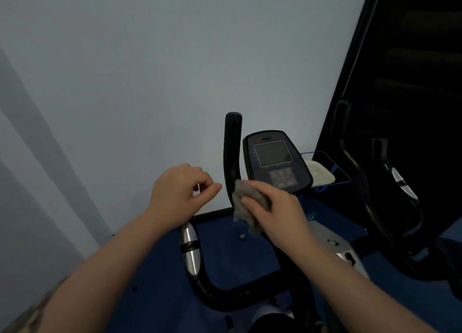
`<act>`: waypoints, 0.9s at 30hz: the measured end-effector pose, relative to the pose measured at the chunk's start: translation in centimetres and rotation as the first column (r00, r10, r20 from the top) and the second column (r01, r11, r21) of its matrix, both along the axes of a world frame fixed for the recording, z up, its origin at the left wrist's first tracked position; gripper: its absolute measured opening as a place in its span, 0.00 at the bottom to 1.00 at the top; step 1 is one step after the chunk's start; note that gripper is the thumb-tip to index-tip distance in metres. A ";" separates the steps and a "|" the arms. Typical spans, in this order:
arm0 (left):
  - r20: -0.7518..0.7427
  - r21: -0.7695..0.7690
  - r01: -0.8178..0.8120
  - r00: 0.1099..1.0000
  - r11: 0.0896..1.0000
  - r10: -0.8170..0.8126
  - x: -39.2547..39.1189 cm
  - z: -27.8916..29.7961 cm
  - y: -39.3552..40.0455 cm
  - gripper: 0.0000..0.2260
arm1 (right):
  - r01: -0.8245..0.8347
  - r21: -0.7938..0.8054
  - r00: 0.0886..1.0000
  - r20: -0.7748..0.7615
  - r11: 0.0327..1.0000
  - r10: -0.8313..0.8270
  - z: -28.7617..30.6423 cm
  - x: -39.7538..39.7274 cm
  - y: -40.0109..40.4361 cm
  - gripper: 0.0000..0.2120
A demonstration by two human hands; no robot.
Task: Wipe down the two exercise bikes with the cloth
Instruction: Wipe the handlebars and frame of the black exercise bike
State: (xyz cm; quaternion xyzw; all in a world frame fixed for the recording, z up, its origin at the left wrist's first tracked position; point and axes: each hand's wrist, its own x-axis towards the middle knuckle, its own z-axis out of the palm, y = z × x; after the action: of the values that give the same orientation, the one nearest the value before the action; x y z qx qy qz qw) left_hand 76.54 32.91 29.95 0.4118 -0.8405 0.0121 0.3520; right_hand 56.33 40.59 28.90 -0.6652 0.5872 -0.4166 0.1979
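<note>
An exercise bike stands in front of me, with a black console (275, 161) carrying a dark screen and curved black handlebars (233, 147) with silver grip sensors (190, 249). My right hand (277, 207) grips a crumpled grey cloth (246, 207) just below the console, beside the upright left handlebar end. My left hand (181, 193) hovers to the left of that bar, fingers loosely curled, holding nothing. The handlebars (370, 182) of a second bike show at the right, dark against a black panel.
A pale wall fills the left and upper view. The floor (155, 270) is blue. A white object (320, 173) lies on a blue-edged shelf behind the console. A tall black panel (412, 57) rises at the right.
</note>
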 end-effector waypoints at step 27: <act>-0.480 0.366 0.454 0.840 0.813 -0.253 -2.5 4.5 -2.6 0.21 | 0.263 -0.268 0.901 0.412 0.927 -0.136 3.1 1.7 -6.2 0.16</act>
State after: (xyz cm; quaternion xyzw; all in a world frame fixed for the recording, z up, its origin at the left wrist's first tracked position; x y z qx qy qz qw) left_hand 74.03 30.33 34.48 0.3095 -0.7880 -0.3436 0.4065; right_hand 58.05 34.41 31.96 -0.5287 0.5278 -0.6462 0.1558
